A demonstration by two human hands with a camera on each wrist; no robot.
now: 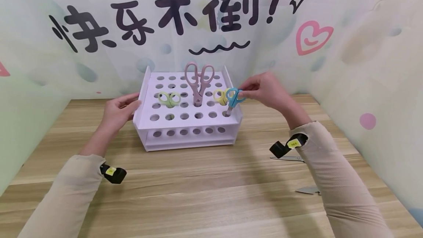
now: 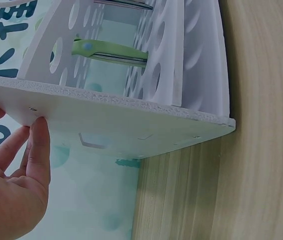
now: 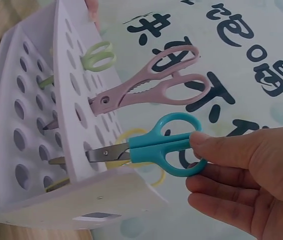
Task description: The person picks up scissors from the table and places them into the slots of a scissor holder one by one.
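Note:
In the head view my right hand (image 1: 267, 91) pinches a handle loop of blue scissors (image 1: 233, 98). Their blades point down into a front right hole of the white rack (image 1: 185, 122); the right wrist view shows the blade ends inside it. My left hand (image 1: 119, 112) touches the rack's left side panel, fingertips against its outer face in the left wrist view. Large pink scissors (image 1: 198, 83) stand in the middle of the rack, handles up. Green scissors (image 1: 169, 99) sit at the left, and yellow scissors (image 1: 220, 96) just behind the blue pair.
Metal blades (image 1: 286, 158) lie on the wooden table (image 1: 198, 190) by my right forearm, with another blade (image 1: 308, 190) nearer me; the sleeve hides the rest of both. A printed cloth (image 1: 178, 54) hangs right behind the rack.

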